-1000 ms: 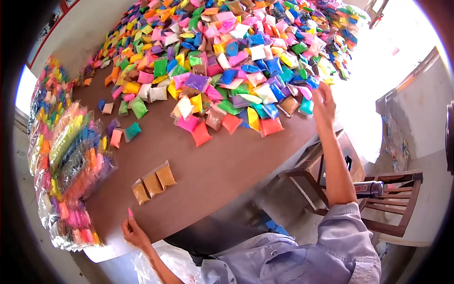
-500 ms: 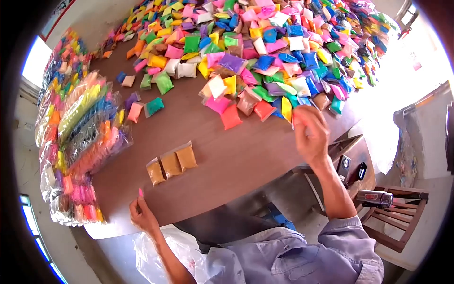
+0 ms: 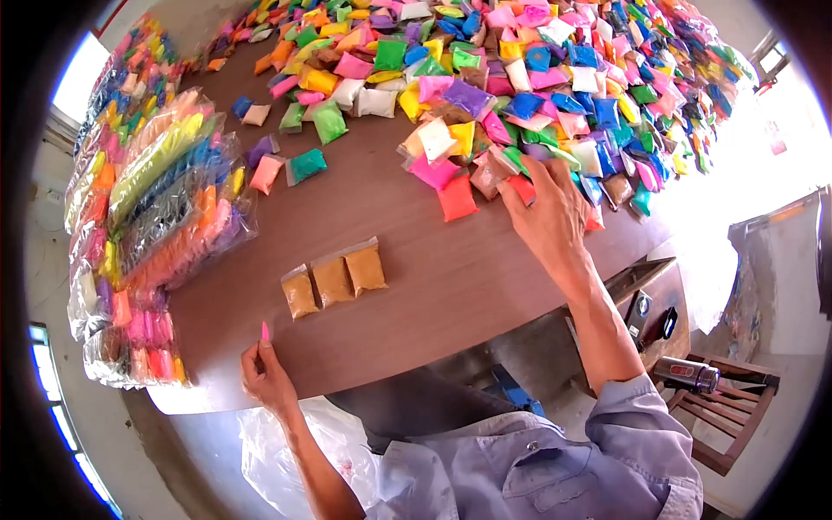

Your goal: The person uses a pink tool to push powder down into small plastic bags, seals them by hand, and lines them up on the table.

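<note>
In the head view my left hand [image 3: 267, 377] is at the near left edge of the table. Its thumb and fingers pinch a small, pointed pink thing [image 3: 265, 331], whose kind I cannot make out. My right hand [image 3: 552, 212] reaches over the near side of the packet heap with thumb and fingers apart. Between and under those fingers lies a red packet [image 3: 522, 188], partly covered. Beside them is a brown packet [image 3: 491, 172], and a red-orange packet [image 3: 458, 199] lies further left. Three tan packets [image 3: 333, 279] sit in a row between my hands.
A large heap of coloured packets [image 3: 537, 82] covers the table's far side. Clear bags of packets [image 3: 173, 208] are stacked along the left edge. A teal packet [image 3: 306, 165] lies loose on the brown tabletop [image 3: 416, 321]. At right, a flask [image 3: 687, 373] rests on a wooden chair [image 3: 724, 425].
My right hand has moved left and its curled fingers have spread over the packets. My left hand keeps its pinch on the pink thing. The whole view has shifted slightly.
</note>
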Demonstrator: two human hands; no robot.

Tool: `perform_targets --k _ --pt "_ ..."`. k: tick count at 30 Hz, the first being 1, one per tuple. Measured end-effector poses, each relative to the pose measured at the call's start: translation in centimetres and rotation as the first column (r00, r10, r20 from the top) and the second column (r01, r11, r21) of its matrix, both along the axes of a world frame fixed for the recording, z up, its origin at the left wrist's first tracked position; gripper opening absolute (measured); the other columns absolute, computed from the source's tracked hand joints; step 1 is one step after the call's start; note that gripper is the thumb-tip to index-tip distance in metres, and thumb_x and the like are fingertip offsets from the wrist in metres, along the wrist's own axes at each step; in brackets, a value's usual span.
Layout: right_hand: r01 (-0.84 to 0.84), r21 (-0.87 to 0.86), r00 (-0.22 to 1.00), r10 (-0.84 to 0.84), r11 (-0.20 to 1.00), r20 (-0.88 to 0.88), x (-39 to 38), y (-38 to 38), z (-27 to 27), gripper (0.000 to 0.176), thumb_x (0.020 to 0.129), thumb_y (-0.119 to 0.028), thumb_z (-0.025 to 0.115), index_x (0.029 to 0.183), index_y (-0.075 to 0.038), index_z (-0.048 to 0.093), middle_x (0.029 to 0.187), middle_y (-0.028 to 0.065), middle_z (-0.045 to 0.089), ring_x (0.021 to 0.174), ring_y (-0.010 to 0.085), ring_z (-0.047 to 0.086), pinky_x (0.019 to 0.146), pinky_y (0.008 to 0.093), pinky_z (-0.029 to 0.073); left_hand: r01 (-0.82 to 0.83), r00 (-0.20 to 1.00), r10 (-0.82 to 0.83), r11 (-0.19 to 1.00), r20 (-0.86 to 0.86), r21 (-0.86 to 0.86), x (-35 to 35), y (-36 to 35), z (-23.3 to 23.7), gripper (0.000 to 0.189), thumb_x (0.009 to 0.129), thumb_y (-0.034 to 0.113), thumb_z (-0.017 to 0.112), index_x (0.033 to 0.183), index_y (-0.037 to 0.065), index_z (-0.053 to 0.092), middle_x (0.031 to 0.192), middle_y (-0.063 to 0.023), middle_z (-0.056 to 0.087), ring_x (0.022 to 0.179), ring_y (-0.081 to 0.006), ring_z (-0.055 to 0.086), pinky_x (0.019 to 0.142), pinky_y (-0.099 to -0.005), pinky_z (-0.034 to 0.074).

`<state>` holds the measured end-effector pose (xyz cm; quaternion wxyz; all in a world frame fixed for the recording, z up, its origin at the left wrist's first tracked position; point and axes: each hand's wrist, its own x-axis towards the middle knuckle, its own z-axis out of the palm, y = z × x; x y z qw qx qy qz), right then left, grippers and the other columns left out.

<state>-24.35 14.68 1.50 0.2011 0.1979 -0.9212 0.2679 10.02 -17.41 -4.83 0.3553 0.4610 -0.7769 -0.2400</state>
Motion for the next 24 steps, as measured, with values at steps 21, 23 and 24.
perform_targets --k 21,23,24 --pt "-0.005 -0.01 0.997 0.004 1.0 -0.08 -3.7 -2.7 1.1 0.027 0.087 -0.03 0.081 0.105 -0.009 0.082 0.115 0.0103 0.068 0.112 0.0316 0.066 0.093 0.0473 0.052 0.001 1.0 -0.002 0.999 -0.011 -0.034 -0.3 0.4 0.5 0.017 0.102 0.017 0.076 0.098 0.0 0.073 0.085 -0.0059 0.07 0.072 -0.0132 0.06 0.067 -0.0302 0.051" --pt "0.029 0.15 0.999 -0.025 0.988 -0.029 -4.3 -3.8 0.8 0.029 0.087 -0.033 0.08 0.106 -0.01 0.083 0.114 0.0087 0.068 0.117 0.0309 0.062 0.099 0.0482 0.048 0.008 1.0 -0.008 1.0 0.002 -0.03 -0.2 0.4 0.5 0.017 0.102 0.017 0.076 0.098 0.0 0.074 0.085 -0.0065 0.07 0.073 -0.0139 0.06 0.068 -0.031 0.051" --pt "0.032 0.184 0.999 -0.035 0.982 0.016 -4.5 -4.2 0.7 0.029 0.087 -0.032 0.081 0.106 -0.011 0.084 0.119 0.0084 0.069 0.121 0.032 0.062 0.1 0.0492 0.046 -0.002 1.0 0.002 0.999 0.001 -0.032 -0.3 0.5 0.7 0.017 0.102 0.017 0.076 0.098 0.0 0.074 0.085 -0.0065 0.07 0.073 -0.0139 0.06 0.068 -0.031 0.051"
